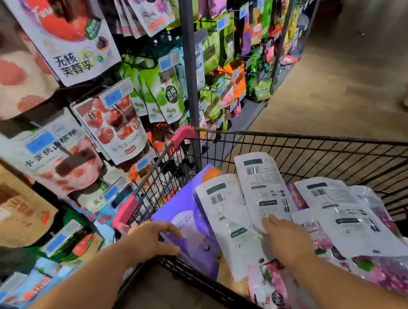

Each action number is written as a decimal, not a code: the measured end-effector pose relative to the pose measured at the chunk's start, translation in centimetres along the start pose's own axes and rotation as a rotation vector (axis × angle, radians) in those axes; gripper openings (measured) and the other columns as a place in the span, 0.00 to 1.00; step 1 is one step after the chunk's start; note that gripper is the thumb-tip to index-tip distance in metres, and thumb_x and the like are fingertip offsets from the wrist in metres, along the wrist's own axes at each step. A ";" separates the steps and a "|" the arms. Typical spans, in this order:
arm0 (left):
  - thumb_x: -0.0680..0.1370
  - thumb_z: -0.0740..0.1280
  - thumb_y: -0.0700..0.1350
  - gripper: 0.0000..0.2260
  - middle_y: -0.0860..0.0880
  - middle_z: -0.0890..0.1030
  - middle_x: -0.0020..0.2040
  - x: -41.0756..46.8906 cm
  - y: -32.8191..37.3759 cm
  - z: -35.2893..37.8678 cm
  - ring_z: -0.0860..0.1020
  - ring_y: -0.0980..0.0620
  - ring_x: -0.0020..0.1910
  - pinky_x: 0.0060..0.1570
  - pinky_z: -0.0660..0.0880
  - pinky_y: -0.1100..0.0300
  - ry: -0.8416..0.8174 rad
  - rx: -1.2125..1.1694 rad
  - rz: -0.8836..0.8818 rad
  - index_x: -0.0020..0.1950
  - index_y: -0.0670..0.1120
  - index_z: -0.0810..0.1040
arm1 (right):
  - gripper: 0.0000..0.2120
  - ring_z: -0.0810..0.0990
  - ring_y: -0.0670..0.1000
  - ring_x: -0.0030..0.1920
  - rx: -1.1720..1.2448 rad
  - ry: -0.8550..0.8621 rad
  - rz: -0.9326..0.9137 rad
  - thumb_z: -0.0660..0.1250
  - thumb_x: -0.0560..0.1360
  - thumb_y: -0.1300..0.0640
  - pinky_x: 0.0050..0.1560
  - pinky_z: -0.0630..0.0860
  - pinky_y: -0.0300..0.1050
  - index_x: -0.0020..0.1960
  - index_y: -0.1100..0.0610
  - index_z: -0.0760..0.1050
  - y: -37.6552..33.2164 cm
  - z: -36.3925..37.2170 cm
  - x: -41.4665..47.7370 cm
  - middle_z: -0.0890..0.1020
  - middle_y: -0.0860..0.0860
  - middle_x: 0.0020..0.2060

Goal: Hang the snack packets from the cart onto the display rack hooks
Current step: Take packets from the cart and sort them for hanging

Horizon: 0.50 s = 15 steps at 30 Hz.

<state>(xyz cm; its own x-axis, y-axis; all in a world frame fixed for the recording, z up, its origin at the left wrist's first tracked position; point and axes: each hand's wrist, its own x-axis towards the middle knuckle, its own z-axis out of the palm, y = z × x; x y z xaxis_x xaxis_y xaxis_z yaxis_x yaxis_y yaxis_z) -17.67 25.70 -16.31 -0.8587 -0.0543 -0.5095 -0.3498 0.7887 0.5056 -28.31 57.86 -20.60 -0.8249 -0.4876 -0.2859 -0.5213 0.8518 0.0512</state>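
Left hand [149,239] at the black wire cart's [327,139] near-left corner, against a purple snack packet [182,201]; right hand [287,241] touches white barcoded packets [263,187].

Both arms are seen bare, reached fwd from the lower edge. L hand [154,238] is held palm-down, fingers loosely bent, thumb stretched out beneath them; whether anything is gripped can't be told. R hand [288,241] is set further fwd, palm down, fingers held straight & close together. Hands are held apart.
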 end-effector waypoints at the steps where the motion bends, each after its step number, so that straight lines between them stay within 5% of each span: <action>1: 0.63 0.74 0.63 0.11 0.59 0.77 0.51 -0.3 0.1 0.0 0.76 0.56 0.52 0.53 0.68 0.60 0.005 -0.023 0.000 0.43 0.71 0.76 | 0.20 0.75 0.53 0.61 0.030 0.030 -0.008 0.54 0.81 0.53 0.53 0.71 0.44 0.73 0.51 0.65 0.3 -0.4 -0.2 0.71 0.49 0.70; 3: 0.66 0.75 0.59 0.11 0.59 0.76 0.52 -0.8 0.2 0.0 0.75 0.57 0.51 0.53 0.68 0.61 0.016 -0.034 0.005 0.43 0.70 0.76 | 0.19 0.79 0.56 0.59 0.174 0.194 -0.038 0.60 0.78 0.55 0.53 0.73 0.46 0.68 0.50 0.73 0.5 -1.2 -0.5 0.78 0.51 0.64; 6: 0.57 0.66 0.70 0.15 0.62 0.75 0.57 -1.3 0.3 0.0 0.71 0.56 0.59 0.65 0.63 0.55 0.005 -0.021 -0.004 0.42 0.80 0.70 | 0.18 0.83 0.59 0.44 0.421 0.511 -0.059 0.58 0.72 0.53 0.41 0.79 0.51 0.54 0.55 0.83 0.2 -2.5 -0.7 0.86 0.55 0.43; 9: 0.54 0.64 0.72 0.20 0.61 0.72 0.61 -1.4 -0.4 0.1 0.66 0.54 0.64 0.70 0.60 0.50 0.001 -0.029 -0.037 0.45 0.82 0.68 | 0.17 0.84 0.57 0.43 0.499 0.601 -0.081 0.61 0.72 0.58 0.44 0.80 0.51 0.56 0.53 0.83 -0.2 -5.0 -0.3 0.86 0.52 0.45; 12: 0.58 0.69 0.68 0.22 0.57 0.71 0.61 -1.3 0.1 -0.2 0.67 0.51 0.64 0.68 0.63 0.52 0.014 -0.059 -0.075 0.51 0.76 0.71 | 0.17 0.83 0.54 0.33 0.422 0.759 -0.140 0.65 0.69 0.61 0.32 0.79 0.45 0.55 0.51 0.83 0.1 -8.5 -0.5 0.85 0.50 0.37; 15: 0.63 0.76 0.59 0.27 0.58 0.70 0.62 -1.1 1.4 -0.3 0.66 0.53 0.66 0.68 0.63 0.55 0.027 -0.044 -0.057 0.60 0.66 0.70 | 0.17 0.81 0.53 0.30 0.325 0.822 -0.261 0.59 0.70 0.56 0.26 0.75 0.41 0.54 0.44 0.79 0.1 -12.9 -1.3 0.84 0.46 0.35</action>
<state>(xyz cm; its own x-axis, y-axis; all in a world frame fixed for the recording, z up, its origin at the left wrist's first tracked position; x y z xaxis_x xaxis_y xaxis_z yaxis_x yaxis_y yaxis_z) -17.32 26.68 -14.90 -0.8465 -0.1155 -0.5197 -0.4142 0.7561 0.5067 -30.14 56.15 -7.90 -0.6504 -0.5485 0.5255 -0.7284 0.6467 -0.2265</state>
